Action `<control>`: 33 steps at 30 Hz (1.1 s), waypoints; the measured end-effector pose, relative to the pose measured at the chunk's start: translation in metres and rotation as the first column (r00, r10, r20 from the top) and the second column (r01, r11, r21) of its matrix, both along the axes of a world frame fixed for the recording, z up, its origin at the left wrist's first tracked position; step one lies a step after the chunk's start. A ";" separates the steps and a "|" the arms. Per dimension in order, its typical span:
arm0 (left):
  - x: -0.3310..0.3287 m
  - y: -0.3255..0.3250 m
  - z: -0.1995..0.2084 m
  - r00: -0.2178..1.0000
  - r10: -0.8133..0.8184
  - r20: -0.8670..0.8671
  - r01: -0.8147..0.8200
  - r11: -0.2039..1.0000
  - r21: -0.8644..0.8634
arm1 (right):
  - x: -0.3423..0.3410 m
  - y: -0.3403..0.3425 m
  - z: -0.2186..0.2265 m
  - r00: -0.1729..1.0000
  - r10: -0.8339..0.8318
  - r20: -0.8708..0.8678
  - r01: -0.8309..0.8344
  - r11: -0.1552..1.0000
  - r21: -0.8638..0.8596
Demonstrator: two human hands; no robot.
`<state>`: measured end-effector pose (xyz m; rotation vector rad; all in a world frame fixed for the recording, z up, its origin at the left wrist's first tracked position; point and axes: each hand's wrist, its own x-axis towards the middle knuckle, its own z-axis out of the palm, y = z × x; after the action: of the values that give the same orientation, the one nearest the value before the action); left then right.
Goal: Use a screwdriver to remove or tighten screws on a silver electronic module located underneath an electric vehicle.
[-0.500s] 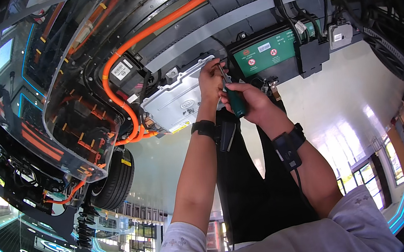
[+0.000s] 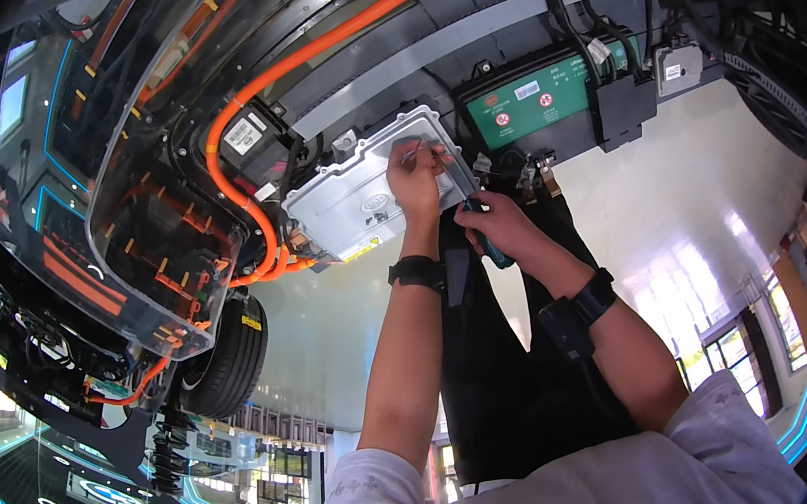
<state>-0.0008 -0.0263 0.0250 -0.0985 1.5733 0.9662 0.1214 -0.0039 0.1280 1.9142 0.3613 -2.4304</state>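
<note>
My right hand [image 2: 514,228] is closed around the green handle of a screwdriver [image 2: 495,253], below the right end of a silver metal housing [image 2: 337,205]. Its shaft slants up and left toward the fingers of my left hand [image 2: 413,178]. Those fingers are curled together over the right part of the housing. Whatever they pinch, if anything, is too small to make out, and I cannot tell whether they touch the shaft. A raised oval emblem and a yellow warning label show on the housing, left of my left hand.
A thick orange cable [image 2: 225,173] loops along the left and top. Right of the housing sits a green-faced battery box [image 2: 527,111] with black straps. A clear curved panel [image 2: 96,224] and a tyre [image 2: 227,359] stand at the left. A small grey module [image 2: 679,70] is farther right.
My right hand has moved down and slightly right with the screwdriver. My left hand has shifted slightly down and left, away from the housing's upper edge, its fingers now curled over the housing.
</note>
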 end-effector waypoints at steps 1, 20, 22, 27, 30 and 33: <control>-0.004 -0.009 0.001 0.998 0.024 -0.062 -0.025 0.999 -0.021 | 0.004 -0.003 0.006 0.999 0.041 -0.027 -0.041 0.999 -0.003; -0.054 -0.085 0.015 0.979 0.002 -0.204 -0.043 0.979 -0.197 | 0.013 -0.030 0.000 0.968 0.202 0.152 -0.210 0.977 0.041; -0.048 -0.084 0.021 0.974 0.014 -0.227 -0.060 0.978 -0.199 | 0.000 -0.024 0.010 0.961 0.237 0.142 -0.245 0.969 0.042; -0.010 -0.026 0.048 0.979 0.069 0.192 -0.025 0.975 -0.220 | -0.007 -0.017 0.008 0.928 0.339 0.155 -0.357 0.927 0.114; -0.007 -0.006 0.033 0.971 0.068 0.228 -0.059 0.997 -0.047 | -0.014 -0.012 0.002 0.863 0.463 0.203 -0.496 0.854 0.158; -0.013 0.003 0.009 0.927 0.140 0.348 -0.146 0.989 -0.009 | -0.028 -0.007 0.001 0.822 0.377 0.427 -0.558 0.684 0.470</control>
<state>-0.0136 -0.0228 0.0335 -0.3585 1.2424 1.0137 0.0932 -0.0113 0.1293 1.9766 1.5188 -1.7587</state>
